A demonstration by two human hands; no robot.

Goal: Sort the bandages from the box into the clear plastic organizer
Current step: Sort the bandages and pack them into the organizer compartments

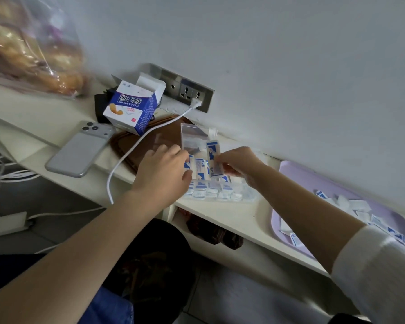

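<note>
A clear plastic organizer (241, 195) lies on the cream shelf, its lid (193, 134) standing open behind it. Several blue-and-white bandages fill its compartments. My right hand (239, 163) pinches an upright bandage (213, 160) over the organizer. My left hand (164, 169) rests on the organizer's left side, its fingertips on the bandages (200, 170) standing there. The opened blue-and-white bandage box (132, 106) stands at the back left. More loose bandages (384, 228) lie on a purple tray (297, 176) at the right.
A grey phone (80, 149) lies face down left of the hands. A white cable (136, 146) runs from the wall socket (189, 91) across a brown pad (164, 129). A plastic bag of bread (33, 52) sits far left. Cables and a power strip (5, 224) lie below.
</note>
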